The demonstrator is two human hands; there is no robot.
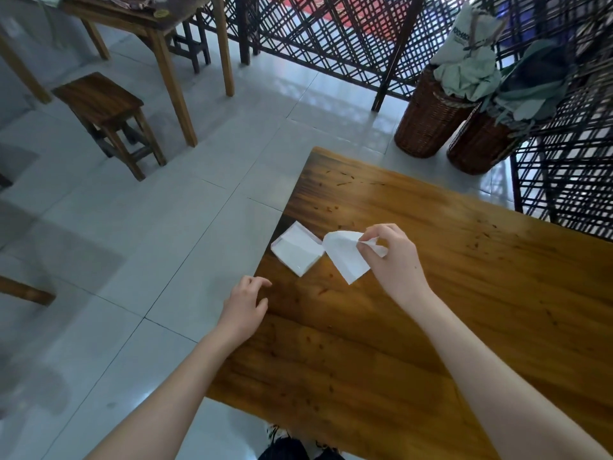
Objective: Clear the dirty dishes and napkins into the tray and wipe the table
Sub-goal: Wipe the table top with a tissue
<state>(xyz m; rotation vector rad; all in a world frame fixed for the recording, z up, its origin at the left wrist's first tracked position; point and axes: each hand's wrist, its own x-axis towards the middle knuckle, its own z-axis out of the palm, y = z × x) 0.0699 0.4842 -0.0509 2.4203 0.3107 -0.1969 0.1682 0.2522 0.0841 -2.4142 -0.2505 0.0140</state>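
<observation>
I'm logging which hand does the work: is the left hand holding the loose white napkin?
No, the right hand pinches the napkin over the table, while the left hand holds nothing, fingers relaxed.

We see two forearms, bare as far as the picture's edge, ending in the left hand [243, 313] and the right hand [394, 260]. Below the near edge of the tabletop [431, 343] we make out dark footwear [285, 448] with pale lacing, too blurred to tell more.
</observation>
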